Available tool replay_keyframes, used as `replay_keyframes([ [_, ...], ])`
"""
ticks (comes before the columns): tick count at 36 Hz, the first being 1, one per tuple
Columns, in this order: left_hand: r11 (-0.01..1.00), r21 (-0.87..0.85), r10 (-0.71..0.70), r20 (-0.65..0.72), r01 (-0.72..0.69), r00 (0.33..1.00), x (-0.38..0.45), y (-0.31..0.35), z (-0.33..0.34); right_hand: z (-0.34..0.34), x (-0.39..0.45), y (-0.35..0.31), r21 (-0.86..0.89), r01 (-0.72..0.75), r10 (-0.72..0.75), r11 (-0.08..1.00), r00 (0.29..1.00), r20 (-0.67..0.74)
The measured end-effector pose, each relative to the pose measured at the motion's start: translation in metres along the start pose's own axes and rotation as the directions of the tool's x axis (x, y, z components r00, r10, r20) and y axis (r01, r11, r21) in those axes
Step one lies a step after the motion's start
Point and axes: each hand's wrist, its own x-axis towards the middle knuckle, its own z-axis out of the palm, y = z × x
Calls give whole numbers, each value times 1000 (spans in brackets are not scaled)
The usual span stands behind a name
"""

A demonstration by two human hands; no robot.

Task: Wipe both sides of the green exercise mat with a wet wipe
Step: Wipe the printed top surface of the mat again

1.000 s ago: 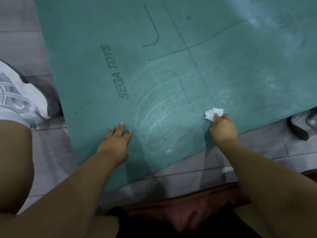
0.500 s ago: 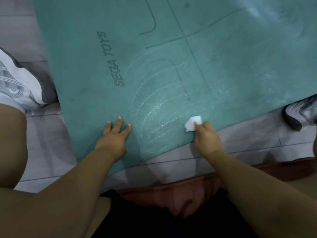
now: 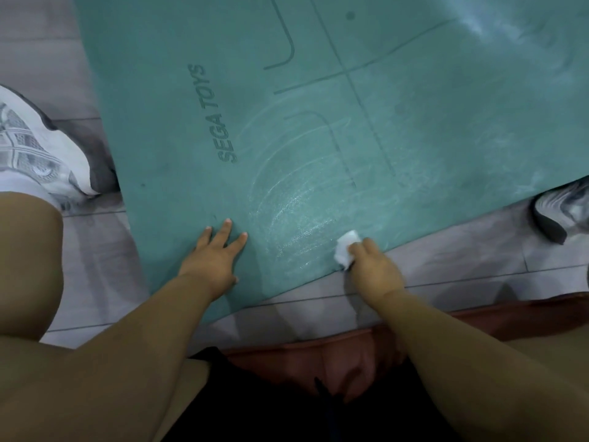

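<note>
Green exercise mat (image 3: 398, 129) lies flat on grey floor tiles (image 3: 462, 260), printed "SEGA TOYS", with damp streaks near its front edge. Left hand (image 3: 213, 260) rests flat on the mat, fingers spread. Right hand (image 3: 374, 269) pinches a white wet wipe (image 3: 345, 248) against the mat's front edge.

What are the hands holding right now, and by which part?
The right hand pinches the wet wipe at its near edge; the left hand holds nothing, resting flat on the mat.

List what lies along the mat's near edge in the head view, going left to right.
white shoe → left hand flat on the green mat → wet streaks → wet wipe → right hand → dark shoe
</note>
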Motion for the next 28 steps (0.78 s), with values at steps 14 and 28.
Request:
replay_keyframes([
  [14,999,47,0,26,-1,1000,-7,13,4,-7,2,-11,-448,334,-314,829,942,121],
  [28,996,36,84,33,-85,996,-4,17,-2,-25,27,18,-433,337,-350,836,935,53],
])
